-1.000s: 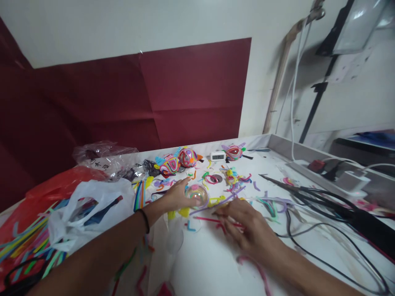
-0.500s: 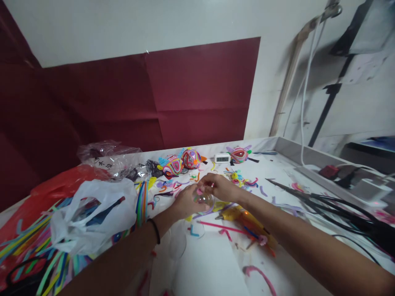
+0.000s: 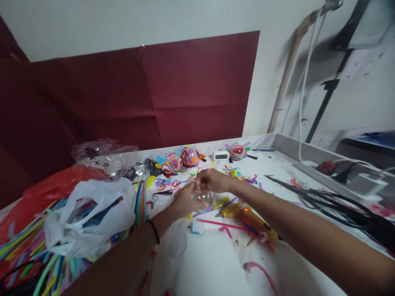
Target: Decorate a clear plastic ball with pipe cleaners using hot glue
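Note:
My left hand (image 3: pixel 184 200) is closed round the left side of a clear plastic dome (image 3: pixel 203 198), which has coloured bits showing in it. My right hand (image 3: pixel 212 181) bends over the top of the dome, its fingertips pinched close to the left fingertips on a small pink piece (image 3: pixel 198 189). What exactly the right fingers grip is partly hidden. Under my right forearm lies a yellow glue gun (image 3: pixel 247 214). A pink stick (image 3: pixel 216 223) is just in front of the dome, and another clear dome (image 3: pixel 177 243) rests nearer to me.
Decorated balls (image 3: pixel 190 156) and a small white clock (image 3: pixel 221 155) stand at the back. Black-handled scissors (image 3: pixel 304 192) and a power strip (image 3: pixel 367 187) are on the right. A white plastic bag (image 3: pixel 92 218) and colourful pipe cleaners (image 3: pixel 63 267) lie on the left.
The view has shifted slightly. My right hand has moved a little left, closer to my left fingertips, and more of the glue gun shows beside my right forearm.

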`<state>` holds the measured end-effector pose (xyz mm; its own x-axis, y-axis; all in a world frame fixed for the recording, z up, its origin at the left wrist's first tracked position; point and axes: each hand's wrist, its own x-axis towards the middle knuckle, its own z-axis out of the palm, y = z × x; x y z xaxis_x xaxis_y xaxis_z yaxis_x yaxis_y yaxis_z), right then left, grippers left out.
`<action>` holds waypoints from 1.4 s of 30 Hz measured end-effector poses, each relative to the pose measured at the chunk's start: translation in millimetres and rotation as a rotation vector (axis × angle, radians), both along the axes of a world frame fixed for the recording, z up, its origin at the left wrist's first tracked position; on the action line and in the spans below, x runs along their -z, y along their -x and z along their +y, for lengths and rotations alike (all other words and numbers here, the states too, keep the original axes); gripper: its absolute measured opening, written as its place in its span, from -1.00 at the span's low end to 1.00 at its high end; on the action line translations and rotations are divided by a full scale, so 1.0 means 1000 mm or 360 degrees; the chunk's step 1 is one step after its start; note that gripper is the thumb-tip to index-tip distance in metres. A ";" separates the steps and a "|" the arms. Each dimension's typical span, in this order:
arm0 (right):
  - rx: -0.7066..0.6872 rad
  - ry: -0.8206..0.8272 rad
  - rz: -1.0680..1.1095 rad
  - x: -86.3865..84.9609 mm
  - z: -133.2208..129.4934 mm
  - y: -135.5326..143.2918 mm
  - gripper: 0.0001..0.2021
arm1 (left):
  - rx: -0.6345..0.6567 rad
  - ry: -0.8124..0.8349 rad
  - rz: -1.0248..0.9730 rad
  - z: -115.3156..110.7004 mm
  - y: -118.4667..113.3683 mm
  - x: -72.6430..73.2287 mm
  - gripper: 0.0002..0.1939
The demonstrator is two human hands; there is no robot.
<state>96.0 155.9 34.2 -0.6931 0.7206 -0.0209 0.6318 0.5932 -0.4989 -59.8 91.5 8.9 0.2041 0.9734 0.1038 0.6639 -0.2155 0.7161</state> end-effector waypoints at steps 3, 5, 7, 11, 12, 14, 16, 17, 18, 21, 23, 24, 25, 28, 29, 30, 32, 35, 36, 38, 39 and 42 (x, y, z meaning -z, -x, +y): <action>0.0050 0.0036 -0.0039 -0.001 -0.001 0.001 -0.81 | -0.0020 0.0004 0.0054 0.000 -0.001 -0.001 -0.56; 0.0081 0.0062 -0.0064 -0.002 -0.001 0.002 -0.80 | -0.0032 0.0002 0.0091 -0.001 -0.001 -0.002 -0.59; 0.0125 0.0080 -0.0089 -0.003 -0.003 0.002 -0.79 | -0.0039 -0.0004 0.0117 0.000 -0.001 -0.003 -0.60; 0.0217 0.0098 -0.0124 -0.004 -0.005 0.003 -0.76 | -0.0030 -0.0019 0.0122 0.000 -0.001 -0.002 -0.56; 0.0233 0.0102 -0.0129 -0.004 -0.006 0.002 -0.76 | -0.0028 -0.0017 0.0120 0.000 -0.001 -0.002 -0.55; 0.0262 0.0106 -0.0134 -0.004 -0.007 0.002 -0.75 | -0.0023 -0.0005 0.0113 -0.001 -0.002 -0.003 -0.54; 0.0289 0.0106 -0.0131 -0.003 -0.009 0.001 -0.75 | -0.0014 0.0010 0.0101 -0.001 -0.003 -0.004 -0.54; 0.0303 0.0105 -0.0128 -0.003 -0.010 0.001 -0.75 | -0.0011 0.0016 0.0093 -0.002 -0.003 -0.005 -0.55; 0.0316 0.0103 -0.0124 -0.003 -0.011 0.001 -0.75 | -0.0007 0.0020 0.0085 -0.002 -0.003 -0.005 -0.54; 0.0355 0.0112 -0.0111 -0.004 -0.015 0.001 -0.75 | -0.0010 0.0039 0.0070 -0.003 -0.003 -0.006 -0.50; 0.0385 0.0122 -0.0102 -0.004 -0.017 0.002 -0.75 | -0.0019 0.0051 0.0068 -0.003 -0.003 -0.005 -0.47; 0.0402 0.0126 -0.0098 -0.005 -0.018 0.002 -0.75 | -0.0023 0.0054 0.0068 -0.002 -0.003 -0.005 -0.46; 0.0420 0.0128 -0.0094 -0.005 -0.019 0.002 -0.75 | -0.0028 0.0056 0.0069 -0.002 -0.003 -0.004 -0.45; 0.0472 0.0128 -0.0072 -0.005 -0.021 0.003 -0.74 | -0.0035 0.0053 0.0076 -0.001 -0.002 -0.002 -0.44; 0.0487 0.0129 -0.0063 -0.005 -0.021 0.003 -0.74 | -0.0035 0.0051 0.0078 0.000 -0.001 -0.001 -0.44; 0.0502 0.0131 -0.0054 -0.005 -0.022 0.003 -0.74 | -0.0034 0.0049 0.0080 0.000 -0.001 0.000 -0.43; 0.0535 0.0133 -0.0037 -0.004 -0.022 0.004 -0.75 | -0.0028 0.0047 0.0083 0.001 0.000 0.001 -0.43; 0.0580 0.0130 -0.0007 -0.001 -0.023 0.004 -0.75 | -0.0026 0.0045 0.0089 0.001 0.000 0.002 -0.43; 0.0593 0.0129 0.0006 -0.001 -0.023 0.005 -0.75 | -0.0028 0.0044 0.0090 0.001 0.000 0.002 -0.42; 0.0615 0.0130 0.0030 0.001 -0.024 0.005 -0.75 | -0.0035 0.0043 0.0090 0.001 0.000 0.003 -0.43; 0.0627 0.0133 0.0041 0.001 -0.024 0.006 -0.75 | -0.0038 0.0041 0.0089 0.001 0.000 0.004 -0.44; 0.0677 0.0140 0.0067 0.003 -0.023 0.007 -0.74 | -0.0038 0.0030 0.0076 0.002 0.001 0.005 -0.45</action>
